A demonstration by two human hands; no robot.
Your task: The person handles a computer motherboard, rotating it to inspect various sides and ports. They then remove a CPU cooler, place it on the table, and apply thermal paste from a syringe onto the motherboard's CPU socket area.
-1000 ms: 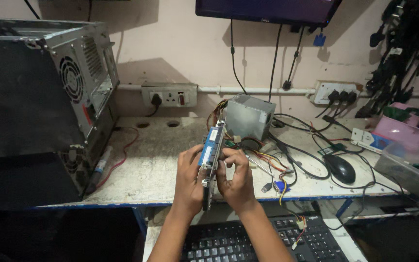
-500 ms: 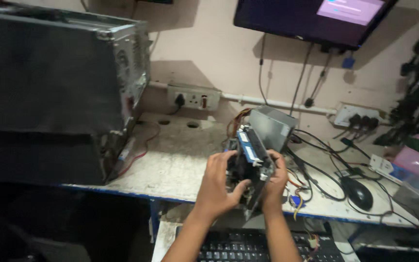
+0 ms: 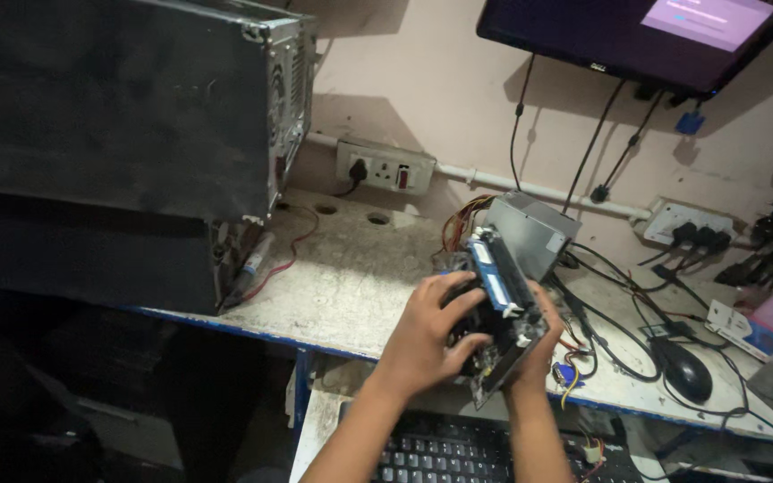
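Both hands are on a motherboard [image 3: 501, 313], held up on edge over the near edge of the workbench [image 3: 351, 277], just above the keyboard [image 3: 476, 456]. Left hand [image 3: 427, 335] is wrapped around the left face with fingers spread over it, right hand [image 3: 543, 344] is cupped behind the right side, mostly hidden by the board. So both hands are closed on it, not loose.

The board's long axis runs from near-right up to far-left, tilted, with the top end pointing toward the wall and the grey power supply box [image 3: 530, 233] sitting right behind it. Blue memory sticks [image 3: 494, 286] run along that same axis on the top edge.

To the left on the bench is a big black PC case [image 3: 127, 152], its open side facing the far-right; can't really see what's inside, just a few wires hanging out at the bottom. A mouse [image 3: 686, 371] is to the right among a tangle of cables, and a monitor [image 3: 646, 36] hangs on the wall up top.
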